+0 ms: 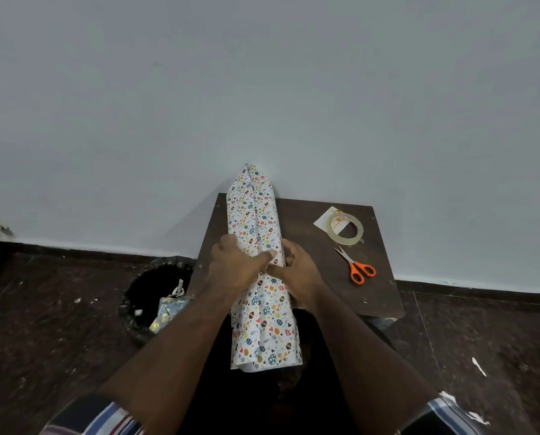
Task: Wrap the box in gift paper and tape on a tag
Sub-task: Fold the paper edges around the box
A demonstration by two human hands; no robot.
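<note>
White gift paper [256,215] printed with coloured eggs and hearts lies folded lengthways over the hidden box, reaching from the wall past the near edge of the dark wooden table [306,215]. My left hand [237,265] grips the paper's left side, its thumb pressing across the top seam. My right hand [300,271] holds the right side with curled fingers. A roll of clear tape [345,230] lies on a small tag [322,221] at the table's back right.
Orange-handled scissors [356,267] lie shut on the table, right of my hands. A black-lined bin [155,296] with paper scraps stands on the dark floor at the table's left. A pale wall rises right behind the table. White scraps dot the floor.
</note>
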